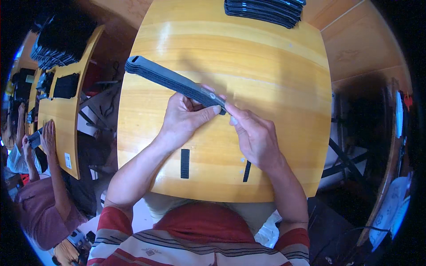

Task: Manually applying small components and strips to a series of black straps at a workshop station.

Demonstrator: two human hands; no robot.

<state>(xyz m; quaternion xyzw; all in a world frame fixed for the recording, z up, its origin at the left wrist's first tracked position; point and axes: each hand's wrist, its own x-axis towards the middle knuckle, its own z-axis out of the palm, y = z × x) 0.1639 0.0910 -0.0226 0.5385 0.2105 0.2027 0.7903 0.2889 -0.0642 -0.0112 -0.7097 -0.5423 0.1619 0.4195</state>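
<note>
A thin bundle of long dark grey straps (166, 79), layered one on another, is held slantwise above the table. Its far left end is rounded and has a slot. My left hand (179, 119) grips the bundle near its right end, thumb on the near side and fingers beneath. At that same end my right hand (257, 135) pinches with thumb and fingers; its fingertips partly hide the tip. A short black strip (185, 163) lies on the table below my left wrist. Another narrow black strip (246, 171) lies beside my right wrist.
The wooden table (146, 133) carries a stack of black straps (265, 13) at its far edge. To the left, a second table (66, 119) holds dark piles (62, 48). A co-worker's hands (48, 138) handle a dark piece there. A wooden partition (359, 44) stands at the far right.
</note>
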